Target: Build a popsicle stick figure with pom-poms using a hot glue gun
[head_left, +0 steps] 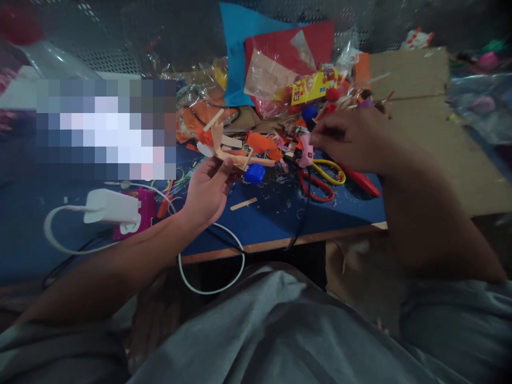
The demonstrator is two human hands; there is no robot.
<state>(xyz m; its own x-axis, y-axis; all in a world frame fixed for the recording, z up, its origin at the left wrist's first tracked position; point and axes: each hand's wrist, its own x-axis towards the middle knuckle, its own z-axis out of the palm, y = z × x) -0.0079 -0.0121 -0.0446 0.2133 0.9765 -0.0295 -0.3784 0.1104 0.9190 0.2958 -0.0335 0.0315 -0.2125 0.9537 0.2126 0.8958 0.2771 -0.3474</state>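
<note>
My left hand (212,186) is closed, with thumb and fingers pinching a small craft-stick model (236,159) made of pale wooden sticks. A blue bottle cap (255,173) shows at the model's right end; whether it is attached I cannot tell. My right hand (352,136) is raised over the clutter, its fingers curled together. At its fingertips is a small pink device (306,149) with a red switch and a black cord, like a glue gun. What those fingers hold, if anything, is hidden.
Red-and-yellow-handled scissors (320,186) and a loose craft stick (243,204) lie on the blue tabletop (276,218). A white charger (112,205) sits in a magenta socket block (146,205), its cable looping over the edge. Behind are coloured sheets (288,48), plastic wrappers and cardboard (420,122).
</note>
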